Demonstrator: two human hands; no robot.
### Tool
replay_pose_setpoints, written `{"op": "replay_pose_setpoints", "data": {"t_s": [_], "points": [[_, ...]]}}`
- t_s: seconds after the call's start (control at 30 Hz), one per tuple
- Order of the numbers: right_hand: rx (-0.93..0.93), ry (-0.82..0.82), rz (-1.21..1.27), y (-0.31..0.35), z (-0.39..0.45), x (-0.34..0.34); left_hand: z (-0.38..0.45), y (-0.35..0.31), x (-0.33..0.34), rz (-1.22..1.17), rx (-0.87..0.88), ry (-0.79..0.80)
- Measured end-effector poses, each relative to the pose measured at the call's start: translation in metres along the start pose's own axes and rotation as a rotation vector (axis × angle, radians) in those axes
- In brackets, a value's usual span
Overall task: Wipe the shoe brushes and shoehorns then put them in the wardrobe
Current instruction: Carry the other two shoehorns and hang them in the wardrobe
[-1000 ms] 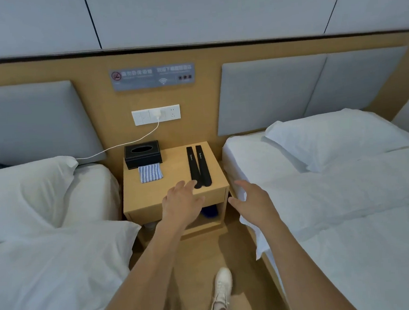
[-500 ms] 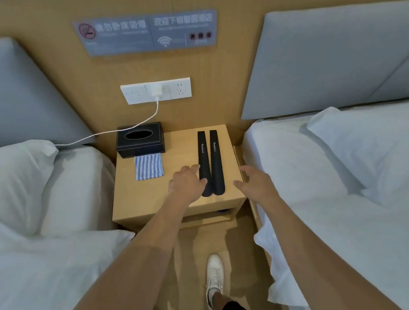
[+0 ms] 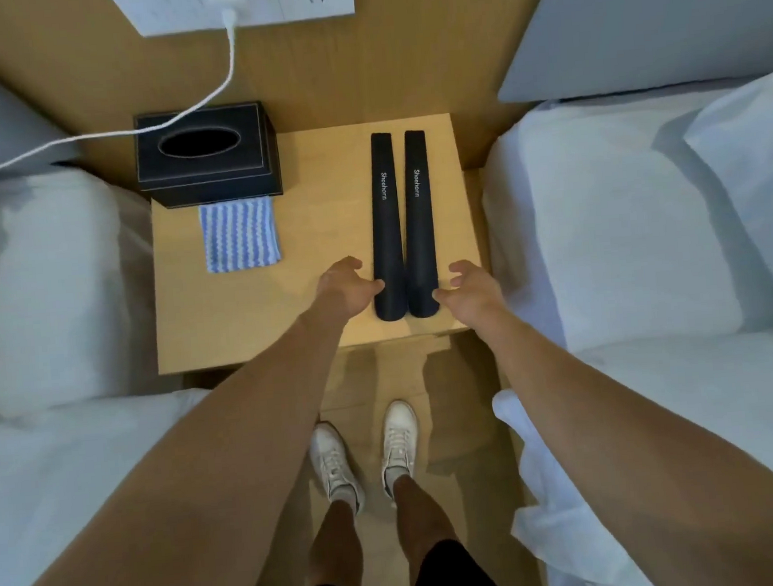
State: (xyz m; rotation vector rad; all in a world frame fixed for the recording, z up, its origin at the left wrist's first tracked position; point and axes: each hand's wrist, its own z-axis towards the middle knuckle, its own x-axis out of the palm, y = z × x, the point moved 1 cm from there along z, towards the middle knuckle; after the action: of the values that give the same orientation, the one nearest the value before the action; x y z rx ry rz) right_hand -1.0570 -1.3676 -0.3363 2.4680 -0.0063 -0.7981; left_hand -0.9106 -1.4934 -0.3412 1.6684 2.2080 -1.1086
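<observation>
Picking up the two shoehorns
Left hand [image 3: 345,291] and right hand [image 3: 470,288], both loosely curled and holding nothing, flank the left shoehorn [image 3: 385,228] and right shoehorn [image 3: 417,225]; grip each wide end firmly, then lift level.

A black tissue box [image 3: 207,154] stands on the wooden nightstand [image 3: 321,196], far-left of the hands. A white charger cable [image 3: 203,101] crosses above it. White beds [image 3: 51,282] flank both sides. White sneakers [image 3: 365,451] stand on the floor below the hands.

Centre frame: two black shoehorns [image 3: 400,227] lie side by side on the table [image 3: 249,331]. Left hand [image 3: 345,291] and right hand [image 3: 472,288] flank their near ends, fingers loosely curled, touching the edges.
</observation>
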Motion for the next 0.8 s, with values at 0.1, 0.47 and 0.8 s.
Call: {"op": "replay_pose_setpoints", "data": {"t_s": [0.1,0.47,0.8], "points": [[0.045,-0.041,0.061,-0.001,0.040,0.011,0.033,0.000,0.013,-0.058,-0.006,-0.030],[0.030,-0.149,-0.109,0.008,0.113,0.028,0.092,-0.011,0.028,0.104,-0.036,-0.201],[0.050,-0.034,-0.113,0.007,0.094,0.008,0.075,-0.030,0.007,0.316,0.042,-0.191]]}}
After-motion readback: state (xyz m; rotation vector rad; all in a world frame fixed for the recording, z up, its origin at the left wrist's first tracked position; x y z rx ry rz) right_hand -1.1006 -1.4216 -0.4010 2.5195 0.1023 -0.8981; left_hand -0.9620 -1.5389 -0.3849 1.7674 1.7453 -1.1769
